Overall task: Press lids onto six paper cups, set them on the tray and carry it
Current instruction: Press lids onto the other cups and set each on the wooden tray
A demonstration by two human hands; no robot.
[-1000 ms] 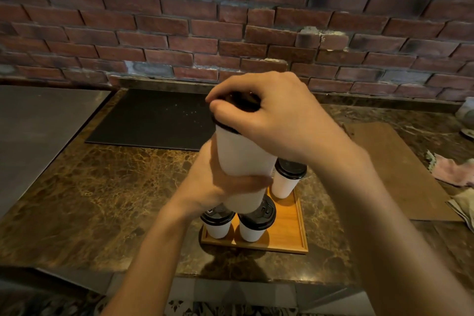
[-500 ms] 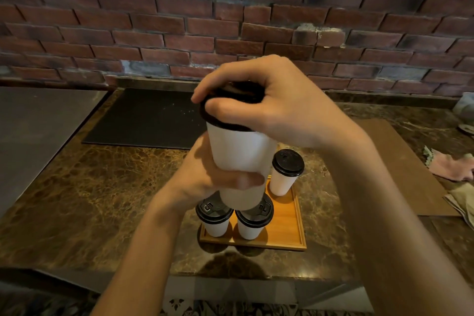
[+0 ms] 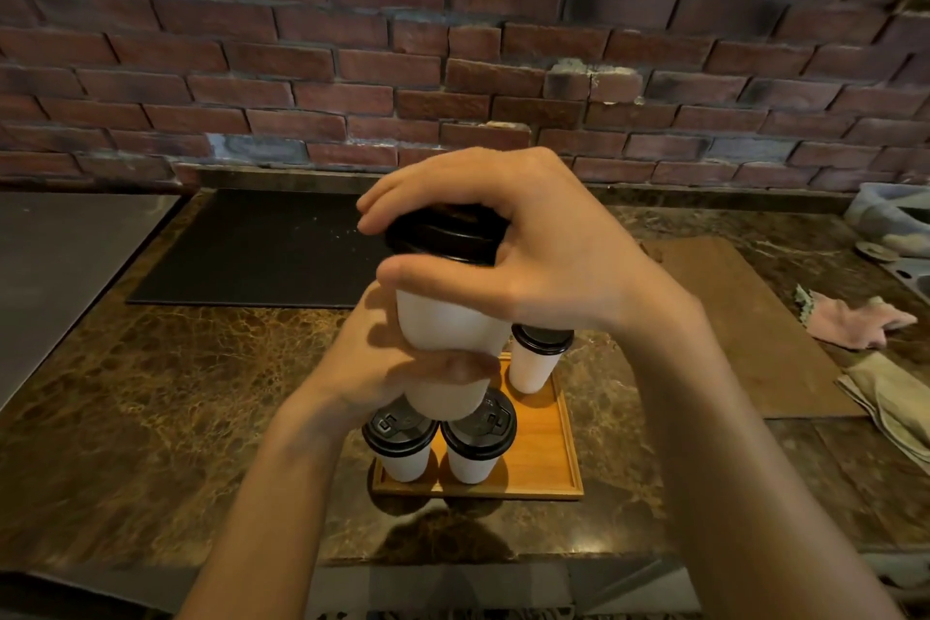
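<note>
I hold a white paper cup [image 3: 443,322] up in the air above the wooden tray [image 3: 541,463]. My left hand [image 3: 382,363] is wrapped around the cup's lower body. My right hand [image 3: 508,247] is clamped over its black lid [image 3: 443,237], fingers curled around the rim. On the tray stand three lidded white cups: one at the front left [image 3: 400,438], one at the front middle [image 3: 478,438], one at the back right [image 3: 536,357]. My hands and the raised cup hide part of the tray behind them.
The tray sits on a brown marble counter [image 3: 166,393] near its front edge. A black mat [image 3: 251,247] lies at the back, a brown board [image 3: 745,322] to the right, with a pink cloth [image 3: 855,320] and a beige cloth [image 3: 890,398] beyond it. A brick wall [image 3: 453,66] runs behind.
The view has dropped slightly and the raised cup has shifted a little left. My right hand stays on the lid and my left hand on the cup. The tray's cups have not moved.
</note>
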